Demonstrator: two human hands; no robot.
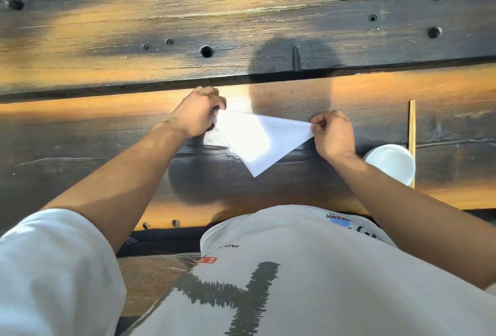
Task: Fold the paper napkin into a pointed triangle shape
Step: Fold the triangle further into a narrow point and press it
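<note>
Pinching opposite corners, the left hand [197, 114] and right hand [332, 133] hold the triangular paper napkin [257, 138] over the tabletop [107, 126]; uneven pulling could tear it or skew the point.

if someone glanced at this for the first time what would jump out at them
The bright white napkin, already a triangle pointing toward the person, stretched over the dark wooden table. The left hand and right hand each pinch a far corner. A white bowl sits just right of the right wrist.
</note>
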